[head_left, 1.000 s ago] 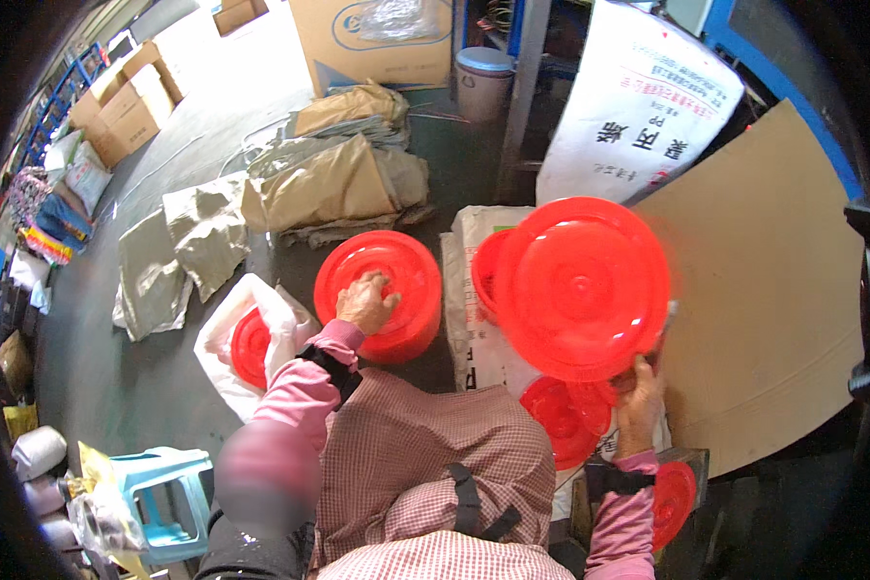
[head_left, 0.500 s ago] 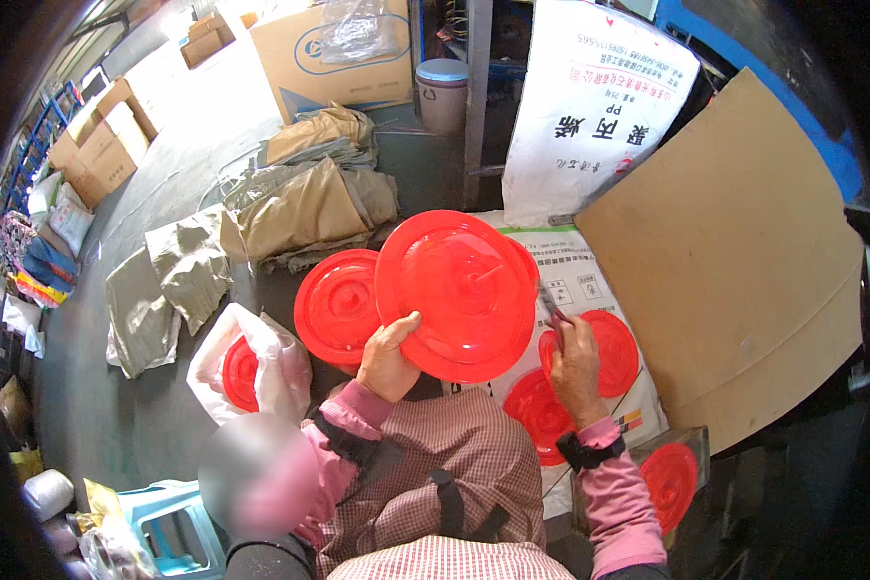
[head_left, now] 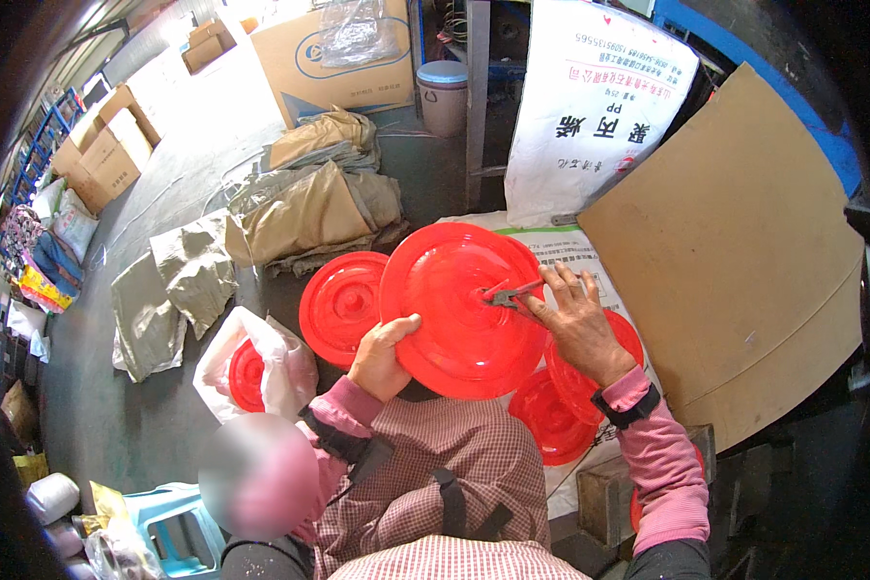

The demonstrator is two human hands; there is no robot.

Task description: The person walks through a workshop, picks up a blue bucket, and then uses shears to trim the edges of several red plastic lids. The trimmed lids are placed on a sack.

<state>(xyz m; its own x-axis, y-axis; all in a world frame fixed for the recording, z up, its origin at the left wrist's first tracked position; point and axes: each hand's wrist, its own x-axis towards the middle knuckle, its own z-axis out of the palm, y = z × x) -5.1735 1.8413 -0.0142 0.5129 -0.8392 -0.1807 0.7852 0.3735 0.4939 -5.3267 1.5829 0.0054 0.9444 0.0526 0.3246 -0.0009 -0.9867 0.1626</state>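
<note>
My left hand grips the lower left rim of a large round red plastic lid, held tilted in front of my lap. At the lid's middle a thin sprue sticks up. Cutting pliers with red handles are in my right hand, their jaws at the base of that sprue. Whether the jaws have closed on it I cannot tell. Another red lid lies just left of the held one. More red lids lie to the right, partly under my right forearm.
A white bag with a red piece inside stands at left. Folded tan sacks lie behind it. A large cardboard sheet leans at right beside a white printed sack. A blue stool is at lower left.
My right hand has moved up and left, bringing the pliers from beside the lid to the sprue at its middle. The held lid has shifted slightly down and right.
</note>
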